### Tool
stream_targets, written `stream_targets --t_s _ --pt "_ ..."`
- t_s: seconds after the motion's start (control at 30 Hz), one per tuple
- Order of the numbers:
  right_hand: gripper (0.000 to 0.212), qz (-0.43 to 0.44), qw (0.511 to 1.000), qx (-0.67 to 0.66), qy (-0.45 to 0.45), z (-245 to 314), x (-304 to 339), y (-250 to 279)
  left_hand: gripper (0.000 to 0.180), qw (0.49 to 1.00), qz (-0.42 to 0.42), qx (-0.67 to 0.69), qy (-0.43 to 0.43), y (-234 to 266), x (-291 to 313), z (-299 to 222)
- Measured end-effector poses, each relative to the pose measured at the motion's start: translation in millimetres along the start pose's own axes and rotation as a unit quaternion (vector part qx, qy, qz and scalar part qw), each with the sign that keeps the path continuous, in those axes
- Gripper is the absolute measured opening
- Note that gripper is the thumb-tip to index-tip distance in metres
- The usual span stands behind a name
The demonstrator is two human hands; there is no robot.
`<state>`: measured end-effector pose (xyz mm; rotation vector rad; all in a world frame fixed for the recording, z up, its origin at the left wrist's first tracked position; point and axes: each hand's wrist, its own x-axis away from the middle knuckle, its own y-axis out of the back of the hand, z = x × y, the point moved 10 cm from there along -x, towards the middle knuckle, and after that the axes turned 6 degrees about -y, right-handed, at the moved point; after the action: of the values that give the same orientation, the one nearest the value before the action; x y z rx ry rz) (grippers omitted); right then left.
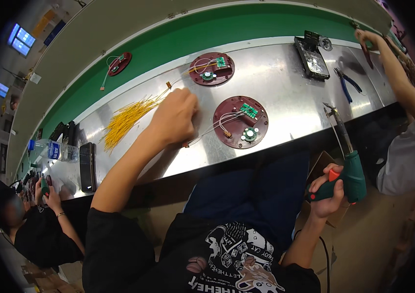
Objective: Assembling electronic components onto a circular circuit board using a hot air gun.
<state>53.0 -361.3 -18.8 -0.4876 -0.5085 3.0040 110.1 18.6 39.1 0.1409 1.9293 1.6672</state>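
Note:
My right hand [327, 198] is wrapped round the handle of a dark green soldering gun [354, 178] with a red trigger, its metal tip pointing up over the bench edge. Above the bench, my left hand [175, 117] is closed with its fingers curled down; whatever they hold is hidden. Beside it lies a bundle of yellow wires [128, 122]. To its right sits a maroon round base [227, 134] with a green circuit board [250, 111] and a round part on it; thin white wires run from it towards my left hand. Behind stands a second maroon base [200, 78] with similar parts.
A third, smaller-looking maroon base [119, 64] rests at the far left. A phone [87, 167] and a plastic bottle [53, 150] lie left. Blue-handled pliers [348, 85] and a black box [312, 58] are right. Co-workers sit on both sides; one arm [398, 73] reaches in.

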Motion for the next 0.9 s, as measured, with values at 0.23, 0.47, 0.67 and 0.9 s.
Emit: stream_targets --t_s 0.23,0.47,0.67,0.9 --pt "0.041 0.049 0.994 0.093 0.020 18.8 -7.0 -29.4 0.016 0.972 -0.149 0.174 0.053 37.3 -13.2 -32.7" --pt "0.046 0.188 0.970 0.152 -0.019 7.5 -7.5 -77.5 0.014 0.970 -0.179 0.162 -0.015 17.4 -19.7 -74.9" --pt "0.051 0.230 0.957 0.172 -0.047 -2.7 -15.2 -82.3 0.019 0.968 -0.225 0.106 -0.029 15.6 -14.0 -80.6" --pt "0.052 0.247 0.951 0.173 -0.069 -6.9 -21.3 -90.4 0.018 0.973 -0.220 0.005 -0.065 5.6 -12.1 -93.3"
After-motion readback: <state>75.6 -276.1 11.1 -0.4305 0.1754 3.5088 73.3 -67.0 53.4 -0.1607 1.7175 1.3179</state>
